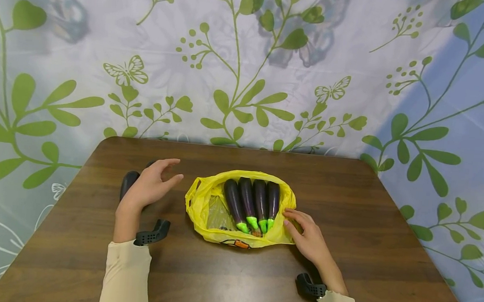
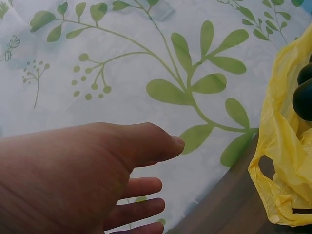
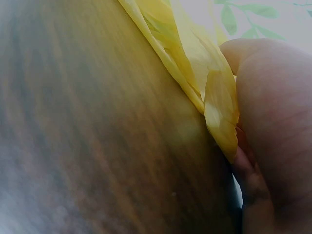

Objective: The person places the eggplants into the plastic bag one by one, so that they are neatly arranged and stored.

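Eggplants (image 1: pixel 233 200) draw my remote watch, set before a leaf-and-butterfly cloth (image 1: pixel 179 79) that hangs behind a brown wooden table (image 1: pixel 224 273). At the table's middle, a yellow plastic bag (image 1: pixel 201 207) lies with its mouth wide, four eggplants side by side in its right half and open room to their left. I judge the step in hand to be handling eggplants at that mouth, and the thin film asks for steadying: a spread, level rim would stop it from folding over the row.

My right hand (image 1: pixel 307 234) meets the rim on the right, the film against its fingers; I cannot tell whether they pinch it or merely brace it. My left hand (image 1: pixel 151 184) hangs left of the bag, apart from it, its thumb and fingers a wide gap apart and holding nothing.

Beside that hand lies a loose eggplant (image 1: pixel 129 180), outside the bag and partly hidden. A dark tip (image 1: pixel 150 163) shows past the hand; whether it is a separate eggplant I cannot tell. For a sure hold, I favor a grasp around the thick body and a path high enough to clear the handle loop (image 1: pixel 192 189). Smallest of all, bright green caps (image 1: pixel 251 222) point toward the near rim, where I judge a careless pull could snag film.
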`<action>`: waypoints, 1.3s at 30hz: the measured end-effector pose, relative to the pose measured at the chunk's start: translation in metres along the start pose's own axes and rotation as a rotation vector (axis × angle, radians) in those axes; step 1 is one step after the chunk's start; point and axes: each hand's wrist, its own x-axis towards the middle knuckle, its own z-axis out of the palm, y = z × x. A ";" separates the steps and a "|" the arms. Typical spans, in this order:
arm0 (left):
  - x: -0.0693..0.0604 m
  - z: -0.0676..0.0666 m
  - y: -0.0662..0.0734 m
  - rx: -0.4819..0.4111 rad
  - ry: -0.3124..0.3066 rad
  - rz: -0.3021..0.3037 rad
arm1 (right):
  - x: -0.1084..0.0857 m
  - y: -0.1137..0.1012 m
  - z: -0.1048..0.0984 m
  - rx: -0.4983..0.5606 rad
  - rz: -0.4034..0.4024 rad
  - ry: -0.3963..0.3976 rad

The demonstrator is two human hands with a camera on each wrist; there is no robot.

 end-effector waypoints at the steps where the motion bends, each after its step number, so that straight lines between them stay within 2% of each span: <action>1: 0.000 0.000 0.000 0.004 0.003 -0.002 | 0.000 0.000 0.000 0.000 -0.002 0.001; 28: -0.002 -0.002 -0.018 0.024 0.046 -0.044 | 0.000 0.000 -0.001 -0.002 -0.003 -0.007; 39: -0.001 0.001 -0.029 0.014 0.061 -0.088 | 0.000 0.002 0.000 -0.005 -0.007 -0.008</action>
